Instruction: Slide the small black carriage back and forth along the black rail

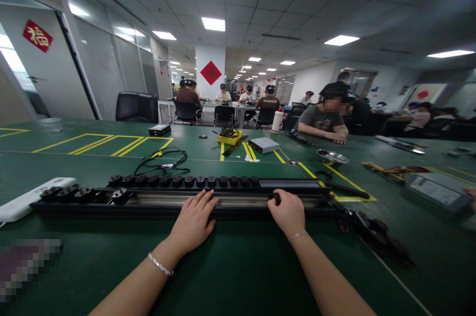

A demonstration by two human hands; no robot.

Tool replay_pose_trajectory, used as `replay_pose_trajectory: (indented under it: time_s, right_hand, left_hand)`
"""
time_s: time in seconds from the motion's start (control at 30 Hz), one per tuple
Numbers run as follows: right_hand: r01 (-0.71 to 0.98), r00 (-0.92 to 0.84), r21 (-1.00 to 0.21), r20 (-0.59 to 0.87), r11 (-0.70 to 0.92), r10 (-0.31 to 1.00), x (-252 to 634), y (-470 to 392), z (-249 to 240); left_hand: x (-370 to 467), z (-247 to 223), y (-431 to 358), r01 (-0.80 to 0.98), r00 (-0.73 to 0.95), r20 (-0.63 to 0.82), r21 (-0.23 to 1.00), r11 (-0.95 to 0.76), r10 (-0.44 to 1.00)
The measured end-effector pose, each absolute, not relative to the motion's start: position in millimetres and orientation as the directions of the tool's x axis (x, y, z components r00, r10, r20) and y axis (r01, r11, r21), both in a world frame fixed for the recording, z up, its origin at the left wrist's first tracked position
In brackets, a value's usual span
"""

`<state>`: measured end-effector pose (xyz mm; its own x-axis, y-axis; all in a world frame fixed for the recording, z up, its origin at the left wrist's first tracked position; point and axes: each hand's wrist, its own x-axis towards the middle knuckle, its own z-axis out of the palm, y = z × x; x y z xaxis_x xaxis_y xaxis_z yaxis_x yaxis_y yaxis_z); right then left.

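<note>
Two long black rails lie side by side on the green table, the near one with a shiny metal channel along its middle. Several black plug-like modules sit at the near rail's left part, and a row of similar ones lines the far rail. My left hand rests on the near rail's middle, fingers stretched out and holding nothing. Farther right, my right hand has its fingers curled round a small black module at the channel, mostly hidden by the fingers.
A white power strip lies left of the rails; black cables lie behind. Dark loose parts are heaped at the right end. Beyond are a grey box, a metal bowl and a power supply. A person leans on the table.
</note>
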<state>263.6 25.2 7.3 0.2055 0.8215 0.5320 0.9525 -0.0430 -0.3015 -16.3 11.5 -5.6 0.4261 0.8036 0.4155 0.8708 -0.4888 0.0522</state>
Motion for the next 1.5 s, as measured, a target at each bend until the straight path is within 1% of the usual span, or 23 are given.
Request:
replay_pose_trajectory:
  time_s: [0.17,0.37,0.6,0.9,1.13,1.27,1.5]
  right_hand:
    - [0.951,0.210,-0.305,0.515,-0.052,0.831,263.9,25.0,7.4]
    - [0.940,0.246,-0.337,0.554,-0.056,0.795,264.0,23.1,2.9]
    - [0.935,0.246,-0.350,0.517,-0.060,0.820,264.4,22.1,5.7]
    - [0.940,0.247,-0.333,0.532,-0.068,0.810,265.5,23.4,6.0]
    - [0.937,0.247,-0.344,0.530,-0.061,0.811,265.8,22.8,4.5]
    - [0.942,0.245,-0.329,0.558,-0.060,0.793,266.5,23.5,1.4]
    - [0.945,0.252,-0.318,0.553,-0.078,0.794,267.5,24.6,3.0]
  left_hand:
    - [-15.5,-4.1,10.5,0.875,0.423,0.410,0.048,-0.483,0.808]
    - [-14.4,-2.2,9.4,0.878,0.422,0.397,0.044,-0.476,0.815]
    - [-15.5,-4.5,10.9,0.873,0.426,0.410,0.049,-0.486,0.806]
    - [-15.6,-5.9,11.5,0.872,0.422,0.418,0.056,-0.486,0.805]
    - [-15.7,-5.1,11.3,0.872,0.425,0.410,0.053,-0.487,0.807]
    - [-15.4,-4.6,11.0,0.867,0.427,0.421,0.060,-0.494,0.800]
    - [-15.8,-5.4,11.1,0.869,0.423,0.425,0.061,-0.492,0.800]
